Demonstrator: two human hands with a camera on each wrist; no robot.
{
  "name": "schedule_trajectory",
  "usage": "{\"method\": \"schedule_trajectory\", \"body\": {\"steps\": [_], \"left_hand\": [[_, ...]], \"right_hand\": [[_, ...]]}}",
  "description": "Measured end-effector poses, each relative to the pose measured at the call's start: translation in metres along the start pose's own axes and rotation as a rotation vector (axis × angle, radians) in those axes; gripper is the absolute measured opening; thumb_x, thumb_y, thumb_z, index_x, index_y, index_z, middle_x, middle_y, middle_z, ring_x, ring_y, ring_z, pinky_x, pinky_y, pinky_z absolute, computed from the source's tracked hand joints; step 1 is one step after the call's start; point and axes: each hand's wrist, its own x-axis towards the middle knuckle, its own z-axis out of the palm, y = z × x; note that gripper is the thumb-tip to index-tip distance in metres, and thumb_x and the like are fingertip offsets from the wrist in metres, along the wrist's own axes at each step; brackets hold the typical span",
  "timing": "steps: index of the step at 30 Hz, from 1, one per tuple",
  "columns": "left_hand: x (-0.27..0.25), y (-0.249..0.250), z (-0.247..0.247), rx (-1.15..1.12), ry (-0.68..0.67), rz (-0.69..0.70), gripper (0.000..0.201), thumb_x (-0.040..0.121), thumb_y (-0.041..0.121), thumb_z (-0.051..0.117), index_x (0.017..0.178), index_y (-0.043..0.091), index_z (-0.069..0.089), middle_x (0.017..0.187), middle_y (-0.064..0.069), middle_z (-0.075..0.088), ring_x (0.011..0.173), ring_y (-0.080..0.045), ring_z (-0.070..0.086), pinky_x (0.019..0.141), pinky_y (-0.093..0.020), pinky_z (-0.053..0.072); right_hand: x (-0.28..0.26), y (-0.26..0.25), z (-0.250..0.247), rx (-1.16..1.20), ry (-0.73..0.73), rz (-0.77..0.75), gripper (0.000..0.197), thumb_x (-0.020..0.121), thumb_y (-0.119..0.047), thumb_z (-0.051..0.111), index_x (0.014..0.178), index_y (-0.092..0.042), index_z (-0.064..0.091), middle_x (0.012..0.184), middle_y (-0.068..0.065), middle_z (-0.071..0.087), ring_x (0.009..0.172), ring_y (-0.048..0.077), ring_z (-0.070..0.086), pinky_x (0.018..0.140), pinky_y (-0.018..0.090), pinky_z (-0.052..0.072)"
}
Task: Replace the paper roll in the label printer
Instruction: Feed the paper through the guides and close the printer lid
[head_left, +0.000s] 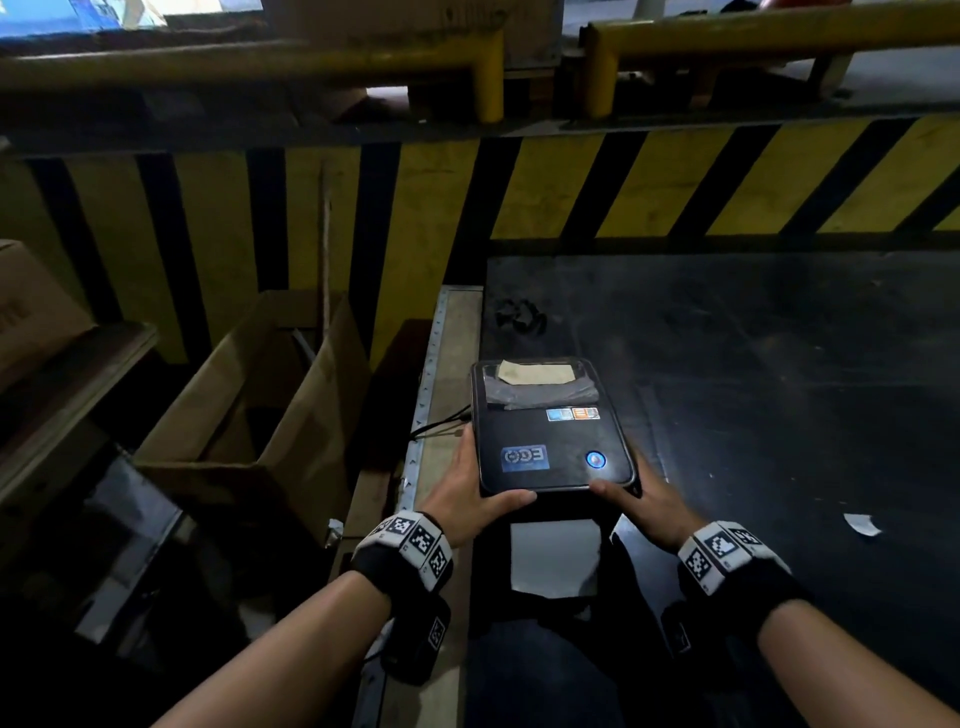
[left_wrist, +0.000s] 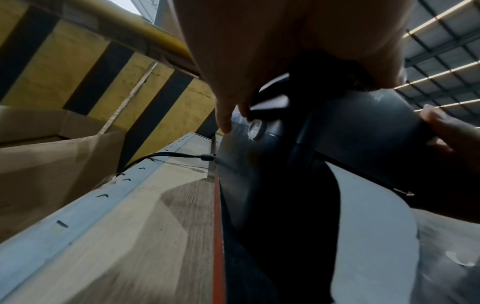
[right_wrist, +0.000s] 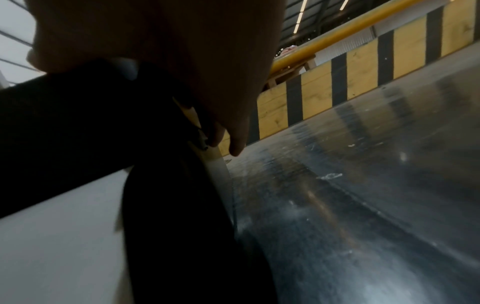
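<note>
A black label printer (head_left: 550, 441) with a lit blue button sits at the left edge of a dark table mat (head_left: 779, 389). My left hand (head_left: 478, 493) grips the near left corner of its lid, thumb on top. The right hand (head_left: 639, 499) holds the near right corner the same way. White label paper (head_left: 553, 561) shows below the lid's front edge. In the left wrist view the lid (left_wrist: 363, 133) stands tilted up off the body, with my left fingers (left_wrist: 226, 121) beside a round side button and white paper (left_wrist: 376, 236) underneath. The right wrist view shows my right hand (right_wrist: 182, 51) over the dark lid (right_wrist: 64, 123).
An open cardboard box (head_left: 249, 395) stands left of the table. A black cable (head_left: 441, 423) runs from the printer's left side. A yellow and black striped barrier (head_left: 623, 182) closes the back. A paper scrap (head_left: 862, 524) and a small black tangle (head_left: 519, 314) lie on the mat.
</note>
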Motion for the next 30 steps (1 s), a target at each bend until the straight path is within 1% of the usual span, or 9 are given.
{"method": "schedule_trajectory", "body": {"steps": [2,4,6,9,13,17,22,26,30], "left_hand": [[0.0,-0.002,0.002,-0.013,0.012,0.016,0.094,0.07,0.03,0.079,0.138,0.035,0.014,0.138,0.009,0.038,0.124,-0.002,0.041,0.1,-0.005,0.032],[0.0,-0.004,0.003,-0.025,0.011,0.018,0.093,0.069,0.032,0.079,0.137,0.036,0.016,0.14,0.006,0.039,0.126,-0.005,0.042,0.108,-0.022,0.035],[0.001,-0.005,0.003,-0.028,0.009,0.01,0.093,0.069,0.032,0.079,0.139,0.031,0.018,0.138,0.008,0.039,0.124,-0.003,0.042,0.107,-0.019,0.036],[0.001,-0.007,0.003,-0.024,0.012,0.019,0.093,0.07,0.031,0.079,0.14,0.03,0.018,0.137,0.009,0.039,0.123,-0.001,0.042,0.096,0.0,0.032],[0.002,-0.009,0.003,-0.043,0.016,0.019,0.093,0.071,0.028,0.079,0.14,0.03,0.017,0.138,0.009,0.038,0.122,0.0,0.042,0.09,0.008,0.03],[0.002,-0.009,0.002,-0.062,0.005,0.017,0.096,0.073,0.022,0.077,0.144,0.021,0.014,0.135,0.01,0.036,0.113,0.01,0.042,0.084,0.01,0.029],[0.002,-0.011,0.002,-0.058,0.002,0.013,0.1,0.069,0.034,0.079,0.145,0.028,0.013,0.146,0.005,0.035,0.128,-0.003,0.04,0.102,-0.008,0.033],[0.002,-0.01,0.001,-0.078,0.013,0.018,0.101,0.069,0.032,0.079,0.145,0.027,0.013,0.144,0.007,0.036,0.127,-0.001,0.04,0.104,-0.008,0.034],[0.002,-0.011,0.002,-0.072,0.02,0.035,0.1,0.066,0.038,0.079,0.143,0.029,0.015,0.145,0.005,0.037,0.13,-0.003,0.04,0.111,-0.024,0.033]], "right_hand": [[-0.001,0.002,0.002,0.026,0.032,0.0,0.053,0.076,-0.035,0.066,0.118,-0.045,0.035,0.116,-0.024,0.054,0.099,-0.021,0.051,0.098,0.018,0.038],[-0.003,-0.001,0.004,0.039,0.041,-0.01,0.051,0.08,-0.03,0.065,0.119,-0.041,0.035,0.114,-0.021,0.055,0.092,-0.028,0.05,0.087,0.0,0.038],[-0.005,-0.006,0.004,0.045,0.043,-0.015,0.055,0.078,-0.033,0.062,0.124,-0.037,0.032,0.11,-0.024,0.053,0.087,-0.029,0.048,0.073,-0.008,0.035],[-0.008,-0.01,0.005,0.058,0.045,-0.018,0.064,0.072,-0.037,0.059,0.129,-0.034,0.03,0.109,-0.022,0.052,0.093,-0.022,0.044,0.069,-0.01,0.034],[-0.007,-0.008,0.006,0.06,0.052,-0.003,0.053,0.086,-0.019,0.061,0.126,-0.034,0.03,0.109,-0.02,0.052,0.097,-0.008,0.05,0.068,-0.01,0.034],[-0.007,-0.008,0.007,0.045,0.058,0.015,0.058,0.086,-0.022,0.059,0.134,-0.031,0.028,0.118,-0.014,0.052,0.108,0.003,0.05,0.073,-0.008,0.035],[-0.007,-0.009,0.008,0.052,0.057,0.021,0.048,0.086,-0.021,0.06,0.121,-0.038,0.03,0.11,-0.02,0.052,0.096,-0.018,0.045,0.071,-0.008,0.036],[-0.006,-0.009,0.008,0.056,0.057,0.015,0.051,0.086,-0.021,0.06,0.123,-0.038,0.03,0.109,-0.023,0.052,0.091,-0.023,0.049,0.07,-0.008,0.036],[-0.006,-0.007,0.008,0.058,0.062,0.023,0.054,0.084,-0.028,0.061,0.125,-0.039,0.03,0.11,-0.023,0.054,0.091,-0.023,0.048,0.071,-0.008,0.036]]}}
